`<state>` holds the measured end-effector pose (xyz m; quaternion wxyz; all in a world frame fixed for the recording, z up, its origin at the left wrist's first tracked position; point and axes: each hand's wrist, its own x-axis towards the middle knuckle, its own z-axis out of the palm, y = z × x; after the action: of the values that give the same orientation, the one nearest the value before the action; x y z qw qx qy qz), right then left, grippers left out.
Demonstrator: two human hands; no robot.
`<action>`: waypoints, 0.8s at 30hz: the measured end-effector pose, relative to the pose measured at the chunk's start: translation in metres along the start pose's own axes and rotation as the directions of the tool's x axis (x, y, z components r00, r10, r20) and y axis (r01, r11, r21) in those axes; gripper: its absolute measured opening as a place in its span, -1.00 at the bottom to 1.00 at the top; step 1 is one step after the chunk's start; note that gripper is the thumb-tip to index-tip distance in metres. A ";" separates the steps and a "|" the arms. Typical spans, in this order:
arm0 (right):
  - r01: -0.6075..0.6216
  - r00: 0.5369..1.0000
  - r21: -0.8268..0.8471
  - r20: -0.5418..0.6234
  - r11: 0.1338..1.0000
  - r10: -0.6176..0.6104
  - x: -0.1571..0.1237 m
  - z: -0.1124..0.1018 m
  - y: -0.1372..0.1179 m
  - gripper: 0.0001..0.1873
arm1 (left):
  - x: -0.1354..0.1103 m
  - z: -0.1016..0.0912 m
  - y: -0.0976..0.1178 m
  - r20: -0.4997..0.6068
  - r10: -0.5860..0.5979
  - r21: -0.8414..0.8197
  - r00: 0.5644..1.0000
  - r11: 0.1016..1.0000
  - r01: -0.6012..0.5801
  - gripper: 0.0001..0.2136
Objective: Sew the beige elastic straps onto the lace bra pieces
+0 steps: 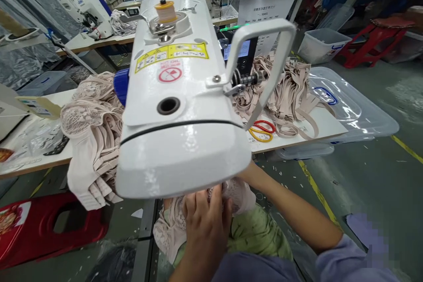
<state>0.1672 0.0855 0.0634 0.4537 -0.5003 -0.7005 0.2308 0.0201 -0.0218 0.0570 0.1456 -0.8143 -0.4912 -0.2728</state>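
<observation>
A beige lace bra (180, 218) lies across my lap, below the front of a white sewing machine (185, 154). My left hand (206, 218) is on the bra, back of the hand up, its fingers curled onto the lace and their tips close under the machine head. From the right my other forearm reaches in beneath the head. Only the wrist end of my right hand (247, 174) shows there, beside the bra's cup; its fingers are hidden by the machine. The needle area is out of sight too.
Left of the machine, more beige bras (95, 136) are heaped over the table edge. On the right lie beige straps (284, 92) and scissors with red and yellow handles (262, 131). A clear plastic lid (357, 110) juts out beyond. A red stool (79, 233) stands lower left.
</observation>
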 end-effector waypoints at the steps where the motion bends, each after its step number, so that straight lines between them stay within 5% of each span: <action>1: -0.015 1.000 0.005 -0.010 1.000 0.015 0.000 0.000 -0.002 -0.90 | 0.001 -0.001 0.000 -0.002 0.002 -0.006 1.000 1.000 -0.002 -0.64; 5: -0.009 0.999 0.083 -0.049 0.997 0.014 -0.007 0.000 0.003 -0.92 | -0.002 -0.001 -0.007 -0.037 0.015 -0.072 0.999 0.997 -0.018 -0.67; 8: -0.011 0.996 0.146 -0.088 0.989 0.024 -0.021 0.000 0.015 -0.80 | -0.012 0.005 -0.019 -0.063 -0.150 -0.234 0.987 0.963 0.132 -0.68; 12: -0.077 0.989 0.239 -0.102 0.968 0.104 -0.047 -0.001 0.022 -0.80 | -0.025 0.025 -0.040 0.144 -0.475 -0.593 0.868 0.661 0.459 -0.57; 16: -0.030 0.995 0.270 -0.088 0.963 0.056 -0.066 0.000 0.016 -0.65 | -0.026 0.040 -0.053 0.399 -0.559 -0.744 0.727 0.265 0.613 -0.50; 20: 0.008 0.996 0.234 -0.085 0.972 0.012 -0.073 0.002 0.007 -0.56 | -0.019 0.035 -0.050 0.454 -0.569 -0.750 0.686 0.172 0.639 -0.57; 24: 0.005 0.996 0.211 -0.085 0.977 0.013 -0.074 0.003 0.003 -0.51 | -0.017 0.028 -0.043 0.352 -0.680 -0.810 0.643 0.122 0.573 -0.62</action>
<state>0.1728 0.0200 0.0300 0.5335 -0.4602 -0.6508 0.2830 -0.0156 0.0005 0.0236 -0.3975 -0.4630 -0.5610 -0.5594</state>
